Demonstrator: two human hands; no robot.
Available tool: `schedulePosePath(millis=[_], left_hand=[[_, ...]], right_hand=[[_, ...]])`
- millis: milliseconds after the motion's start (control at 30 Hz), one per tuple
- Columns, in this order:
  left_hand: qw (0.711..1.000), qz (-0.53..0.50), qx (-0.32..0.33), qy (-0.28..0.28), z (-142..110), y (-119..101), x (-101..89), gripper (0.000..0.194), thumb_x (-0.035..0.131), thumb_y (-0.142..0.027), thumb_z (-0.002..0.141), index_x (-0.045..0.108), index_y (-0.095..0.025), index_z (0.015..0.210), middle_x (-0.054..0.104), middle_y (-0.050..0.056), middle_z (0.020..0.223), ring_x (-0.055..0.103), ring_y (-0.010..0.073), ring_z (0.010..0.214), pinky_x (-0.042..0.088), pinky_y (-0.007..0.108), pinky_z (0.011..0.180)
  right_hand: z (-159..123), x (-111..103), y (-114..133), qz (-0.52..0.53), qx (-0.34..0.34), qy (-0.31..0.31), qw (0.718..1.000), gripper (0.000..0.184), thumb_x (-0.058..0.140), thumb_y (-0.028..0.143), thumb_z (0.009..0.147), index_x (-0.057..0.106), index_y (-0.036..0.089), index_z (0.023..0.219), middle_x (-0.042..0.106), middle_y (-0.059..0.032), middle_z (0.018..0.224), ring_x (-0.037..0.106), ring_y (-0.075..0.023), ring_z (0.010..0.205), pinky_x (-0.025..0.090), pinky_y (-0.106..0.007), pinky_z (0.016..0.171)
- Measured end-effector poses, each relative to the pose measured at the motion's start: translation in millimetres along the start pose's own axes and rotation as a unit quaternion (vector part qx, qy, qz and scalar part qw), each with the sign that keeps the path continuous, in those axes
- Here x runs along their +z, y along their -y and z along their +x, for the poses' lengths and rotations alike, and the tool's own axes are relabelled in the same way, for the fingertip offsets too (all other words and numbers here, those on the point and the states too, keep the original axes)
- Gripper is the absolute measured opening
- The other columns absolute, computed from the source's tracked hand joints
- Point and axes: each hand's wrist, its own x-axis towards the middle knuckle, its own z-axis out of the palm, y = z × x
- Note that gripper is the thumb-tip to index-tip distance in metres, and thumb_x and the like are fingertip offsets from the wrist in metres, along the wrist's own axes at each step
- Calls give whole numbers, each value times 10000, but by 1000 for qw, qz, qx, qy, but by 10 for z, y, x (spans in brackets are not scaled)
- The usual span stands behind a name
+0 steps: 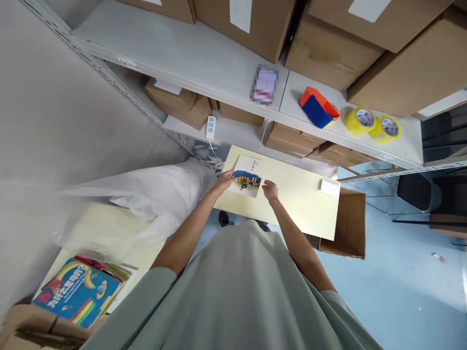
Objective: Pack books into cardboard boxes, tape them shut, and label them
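A thin book (247,176) with a white, blue and yellow cover lies on the pale yellow tabletop (292,194). My left hand (225,180) grips its left edge, thumb on the cover. Just off the right edge, my right hand (270,190) is closed with curled fingers. Whether something small is between those fingers is hidden.
A white block (329,187) lies at the table's right end, above an open cardboard box (352,223). The shelf ahead bears a phone (265,85), an orange and blue item (318,108) and yellow tape rolls (360,120). More books (78,291) are stacked at lower left.
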Motion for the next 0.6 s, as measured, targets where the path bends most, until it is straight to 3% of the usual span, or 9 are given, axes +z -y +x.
schedulePosePath(millis=[133, 267, 467, 600], left_hand=[[1000, 9, -8, 7, -73, -75, -50, 482, 1011, -279, 611, 848, -208, 1059, 804, 171, 1426, 589, 452, 1554, 401, 561, 1324], [998, -9, 18, 61, -388, -116, -243, 556, 1012, -343, 696, 859, -197, 1210, 729, 181, 1569, 555, 464, 1597, 459, 543, 1305], [991, -53, 50, 111, -1127, -162, -630, 604, 975, -493, 805, 842, -252, 1343, 728, 146, 1582, 613, 436, 1552, 544, 541, 1246], [986, -51, 77, 142, -1719, -338, -901, 559, 892, -525, 912, 829, -269, 1405, 761, 132, 1538, 684, 382, 1492, 568, 505, 1237]], right_hand=[[-174, 47, 129, 3, -13, -9, 1000, 238, 744, 239, 906, 846, 204, 1118, 871, -147, 1288, 847, -289, 1203, 654, -402, 1086], [-401, 148, 266, -1, -40, -2, 999, 220, 737, 294, 922, 840, 210, 1098, 869, -145, 1304, 850, -303, 1198, 645, -432, 1109], [-673, 371, 540, -12, -103, 42, 994, 236, 697, 353, 951, 822, 234, 1111, 868, -118, 1314, 847, -284, 1179, 641, -445, 1122], [-833, 529, 798, 15, -175, 88, 981, 319, 753, 500, 937, 824, 234, 1098, 872, -136, 1252, 843, -319, 1148, 652, -505, 1103]])
